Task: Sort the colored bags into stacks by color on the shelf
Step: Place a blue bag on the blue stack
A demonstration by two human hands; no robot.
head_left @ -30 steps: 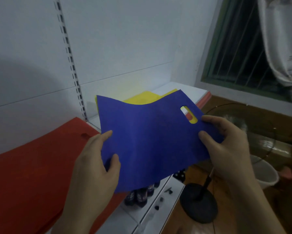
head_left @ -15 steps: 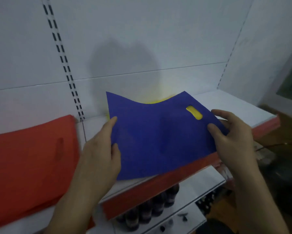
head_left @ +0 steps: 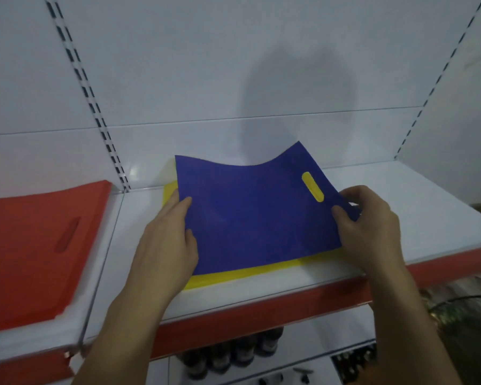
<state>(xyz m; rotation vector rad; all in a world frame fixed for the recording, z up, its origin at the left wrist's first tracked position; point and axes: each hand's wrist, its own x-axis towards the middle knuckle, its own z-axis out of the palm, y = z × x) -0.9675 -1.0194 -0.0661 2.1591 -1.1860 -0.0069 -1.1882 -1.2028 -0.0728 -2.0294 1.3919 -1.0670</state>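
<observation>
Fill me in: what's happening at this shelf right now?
A person is sorting flat colored bags. Both hands hold one blue bag: the left hand grips its left edge and the right hand pinches its right edge. The bag's far edge curls upward. It sits directly over a yellow bag lying on the white shelf, and contact between them can't be confirmed. A red stack lies in the bay to the left.

Both hands point(head_left: 167, 240) point(head_left: 369, 226) hold a blue bag point(head_left: 256, 218) over the yellow bag point(head_left: 242, 270) on the shelf point(head_left: 428, 218).
</observation>
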